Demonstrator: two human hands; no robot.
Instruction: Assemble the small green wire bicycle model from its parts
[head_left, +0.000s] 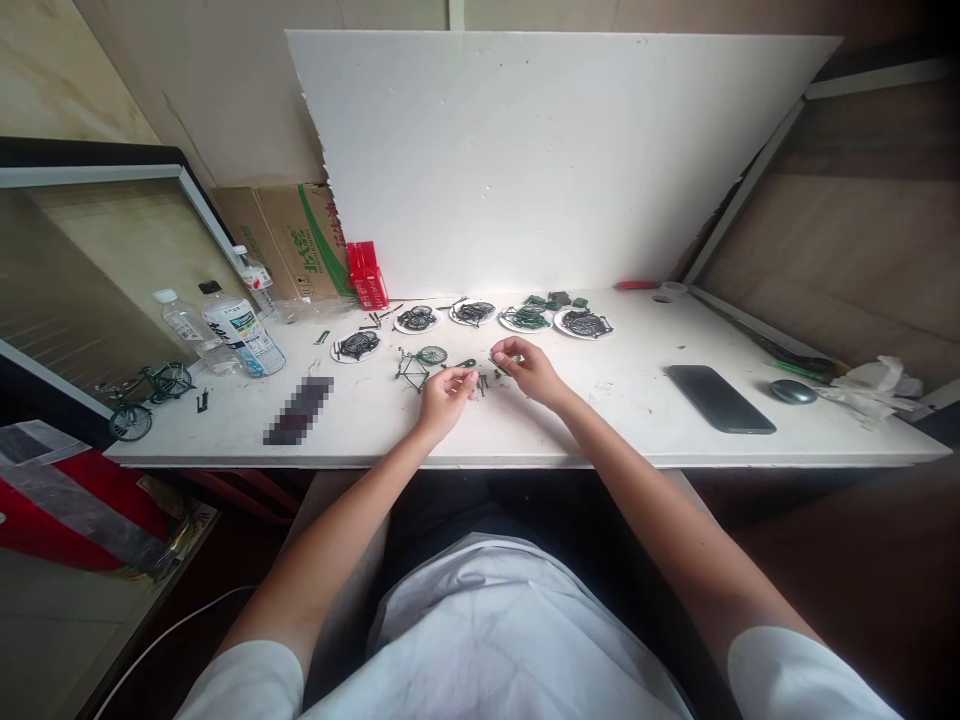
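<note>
Head view: nearest is the white table's (622, 425) front edge, with both forearms reaching over it. The left hand (444, 402) and right hand (534, 374) are apart with a narrow gap between them, thumb and fingers drawn together on each; whether anything is pinched I cannot tell. Small green parts (482, 384) lie in that gap, and a dark green piece (466, 363) sits just beyond the left fingertips. The miniature bicycle frame (410, 372) rests on the table, left of and slightly beyond the left hand, clearly the nearer one. Its long axis runs mostly sideways, the single spoked wheel (432, 355) at its far right end. Past it curves a row of plates (561, 326) bearing parts; behind stands a white board (562, 150).
</note>
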